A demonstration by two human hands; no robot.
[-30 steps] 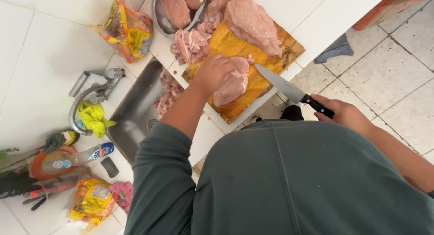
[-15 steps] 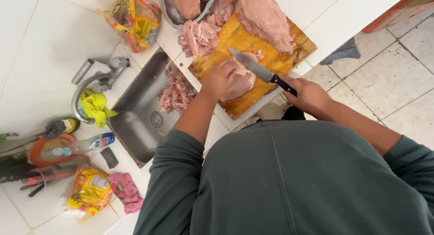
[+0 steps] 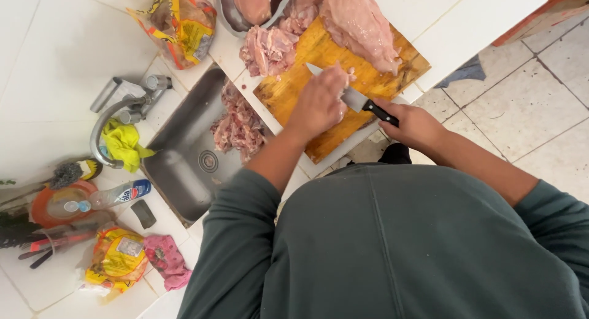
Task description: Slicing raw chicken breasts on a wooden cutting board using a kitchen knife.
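We see the piece of raw chicken [image 3: 341,85] near the middle of the cutting board [image 3: 288,95], almost wholly covered by our left hand [image 3: 319,101], whose grip presses down flat on it rather than closing around it. Our right hand [image 3: 414,124], at 4 o'clock from the chicken, has its grip clenched on the black handle of the knife [image 3: 356,98]; the blade runs under the left hand and its tip shows at 10 o'clock of that hand.

The board lies tilted on the white counter [image 3: 472,24]. Its near edge, at 6 o'clock, reaches the counter's front edge, just ahead of our body. At 1 o'clock a large chicken breast [image 3: 359,27] takes up the far end of the board, and at 11 o'clock a heap of cut meat [image 3: 267,49] sits just off the board's corner, so bare board is left mainly at 9 o'clock of the left hand. At 8 o'clock the sink [image 3: 184,159] opens just beside the board, with meat scraps [image 3: 236,125] in it. To the right of the board the counter is bare tile.

Against half a second ago, the left hand has slid further over the chicken, which showed more plainly then, and the blade has pushed deeper beneath the hand.
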